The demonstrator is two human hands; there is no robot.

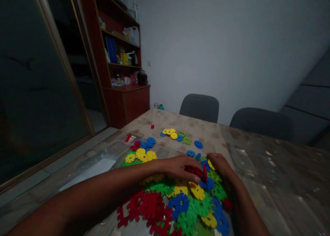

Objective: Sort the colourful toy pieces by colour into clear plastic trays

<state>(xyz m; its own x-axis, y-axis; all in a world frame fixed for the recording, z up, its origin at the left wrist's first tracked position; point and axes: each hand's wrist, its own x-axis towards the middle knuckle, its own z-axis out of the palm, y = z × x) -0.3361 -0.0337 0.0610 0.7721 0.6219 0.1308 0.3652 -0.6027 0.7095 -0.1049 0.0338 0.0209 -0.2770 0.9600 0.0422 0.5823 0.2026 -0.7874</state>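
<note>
My left hand [180,166] reaches across the pile, its fingers curled round several red plastic interlocking pieces [193,170]. One red piece [205,173] stands on edge by its fingertips. To the right, my right hand [219,162] rests at the pile's far edge beside blue pieces and a yellow piece [211,164]; most of its fingers are hidden, so I cannot tell its grip. Below both hands lie green pieces [185,222], blue discs [178,205], yellow discs [197,191] and, at the left, notched red squares [149,204].
Yellow discs [141,154] and blue discs [151,141] lie beyond my left forearm. Farther back are another small group of discs [173,136] and a red cube [152,126]. A white sheet [90,172] lies at left. Grey chairs [199,107] stand behind the table.
</note>
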